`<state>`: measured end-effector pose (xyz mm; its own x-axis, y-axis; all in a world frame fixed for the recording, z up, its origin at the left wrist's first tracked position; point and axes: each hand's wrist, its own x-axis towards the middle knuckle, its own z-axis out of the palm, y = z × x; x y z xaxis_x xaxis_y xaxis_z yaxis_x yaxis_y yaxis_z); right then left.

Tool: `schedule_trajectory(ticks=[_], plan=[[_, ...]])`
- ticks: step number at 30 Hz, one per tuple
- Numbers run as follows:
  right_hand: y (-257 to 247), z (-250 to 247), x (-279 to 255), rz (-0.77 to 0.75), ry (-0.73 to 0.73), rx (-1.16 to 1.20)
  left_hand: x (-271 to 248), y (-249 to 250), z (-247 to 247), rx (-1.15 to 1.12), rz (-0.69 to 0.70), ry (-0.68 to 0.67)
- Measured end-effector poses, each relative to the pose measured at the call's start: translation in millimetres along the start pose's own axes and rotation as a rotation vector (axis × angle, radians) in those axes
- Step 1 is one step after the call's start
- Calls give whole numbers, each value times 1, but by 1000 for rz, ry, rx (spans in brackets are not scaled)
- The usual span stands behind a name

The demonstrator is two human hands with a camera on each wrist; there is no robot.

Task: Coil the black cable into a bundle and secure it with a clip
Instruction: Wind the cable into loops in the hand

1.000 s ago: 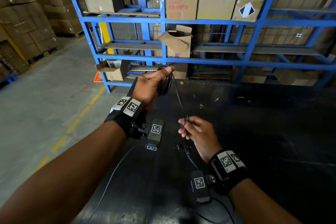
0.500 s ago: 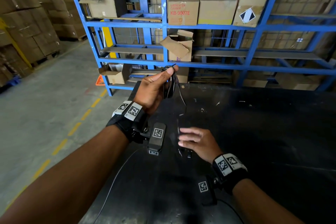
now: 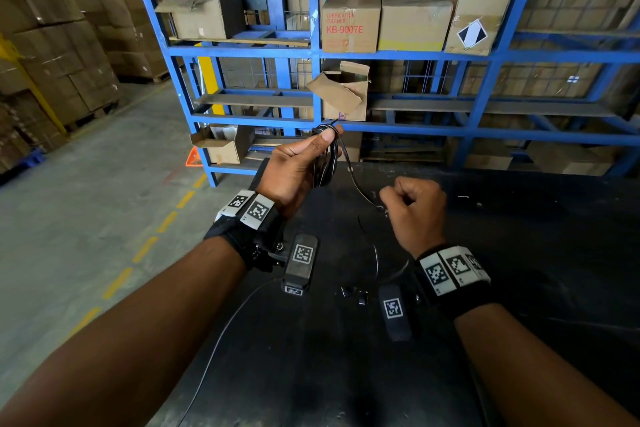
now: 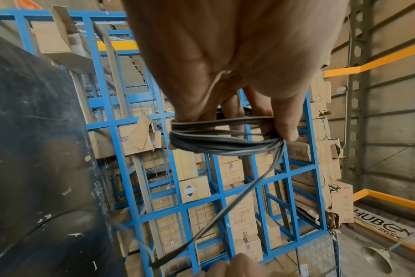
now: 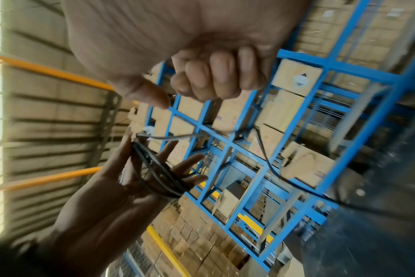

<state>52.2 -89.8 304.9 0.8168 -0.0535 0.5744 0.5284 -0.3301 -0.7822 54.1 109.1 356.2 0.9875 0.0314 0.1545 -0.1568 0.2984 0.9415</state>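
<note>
The black cable (image 3: 325,163) is wound in several loops around my raised left hand (image 3: 329,139), whose thumb presses the loops at the top. The left wrist view has the coil (image 4: 225,138) stretched between the thumb and the outer fingers of the left hand (image 4: 230,135). One loose strand (image 3: 360,191) runs down from the coil to my right hand (image 3: 389,196), which is curled into a fist and pinches it. In the right wrist view the right hand (image 5: 173,93) has its thumb against the curled fingers. A small black clip (image 3: 353,293) lies on the table between my wrists.
The black table (image 3: 519,253) carries more slack cable (image 3: 375,260) near my right wrist. Behind it stands a blue rack (image 3: 485,55) with cardboard boxes. Grey floor with yellow dashes (image 3: 145,250) lies to the left of the table.
My right hand lifted off the table, moved up and to the right, and closed on the loose strand. The left hand kept the coil raised in about the same place.
</note>
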Motion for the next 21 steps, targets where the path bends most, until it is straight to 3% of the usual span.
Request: schedule_trajectory(ticks=[4, 9, 11, 14, 18, 21], plan=[[-19, 2, 3, -66, 4, 14, 3, 7, 1, 8, 44, -19], [-55, 9, 16, 196, -280, 395, 1, 14, 7, 14, 69, -70], [-66, 10, 16, 297, -319, 617, -2, 16, 9, 17, 77, -133], [-68, 13, 14, 342, -277, 762, -3, 16, 7, 19, 72, -119], [-61, 21, 7, 360, -173, 753, -2, 14, 4, 13, 54, -73], [-57, 27, 0, 398, -126, 770, -6, 14, 3, -50, -8, -118]])
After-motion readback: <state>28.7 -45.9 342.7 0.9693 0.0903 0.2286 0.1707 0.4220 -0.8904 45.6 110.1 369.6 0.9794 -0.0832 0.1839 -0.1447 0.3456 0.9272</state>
